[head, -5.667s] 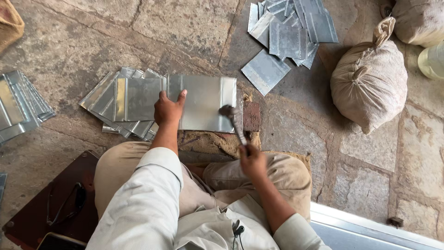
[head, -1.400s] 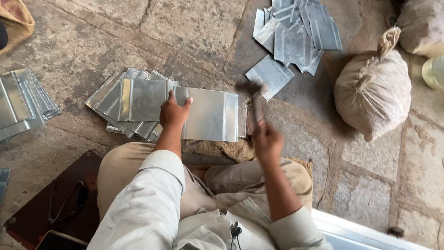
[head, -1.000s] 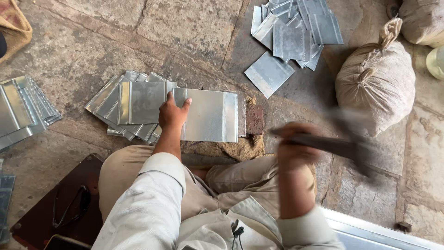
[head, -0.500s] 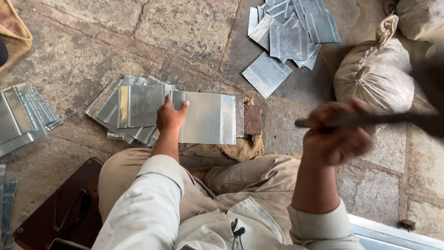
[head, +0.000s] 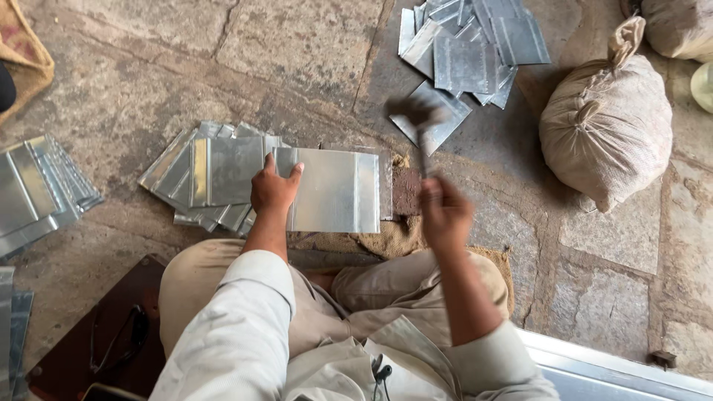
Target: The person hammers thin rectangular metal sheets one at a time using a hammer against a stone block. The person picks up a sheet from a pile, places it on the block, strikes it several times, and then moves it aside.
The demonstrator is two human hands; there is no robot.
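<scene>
A shiny rectangular metal sheet (head: 334,189) lies flat in front of me, its right edge over a dark block (head: 405,191). My left hand (head: 272,187) presses down on the sheet's left edge, fingers spread. My right hand (head: 443,214) grips the handle of a hammer (head: 416,119), which is blurred and raised above the sheet's right side, head pointing away from me. I sit cross-legged on the stone floor, on burlap (head: 386,238).
A fan of similar metal sheets (head: 208,167) lies to the left of the worked one. More sheets are piled at the top (head: 468,52) and far left (head: 33,193). A tied sack (head: 605,126) stands at right. A dark tray with spectacles (head: 111,334) sits lower left.
The hammer swung far out to the right and has come back over the sheet's right edge. My left hand has stayed on the sheet.
</scene>
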